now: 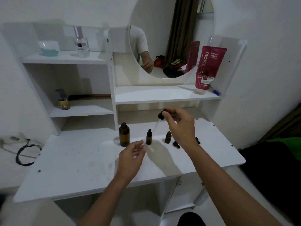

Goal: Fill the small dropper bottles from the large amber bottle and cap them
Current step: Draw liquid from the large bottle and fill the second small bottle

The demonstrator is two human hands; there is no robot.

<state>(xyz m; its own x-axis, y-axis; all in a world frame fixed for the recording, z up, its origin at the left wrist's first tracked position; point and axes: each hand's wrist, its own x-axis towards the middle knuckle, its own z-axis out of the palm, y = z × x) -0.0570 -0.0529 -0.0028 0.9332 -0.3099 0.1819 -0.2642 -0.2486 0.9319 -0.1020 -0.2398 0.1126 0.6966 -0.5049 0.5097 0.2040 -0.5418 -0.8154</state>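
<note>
Dropper [160, 117] pinched in our right hand [180, 126], above the large amber bottle [124, 134].
Our left hand [132, 154], grip released, hovers just before that uncapped bottle.

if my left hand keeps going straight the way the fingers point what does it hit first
Most likely the capped small dropper bottle, just beyond the left hand fingertips; the large amber bottle stands slightly left of that line. Depth is hard to judge.
</note>
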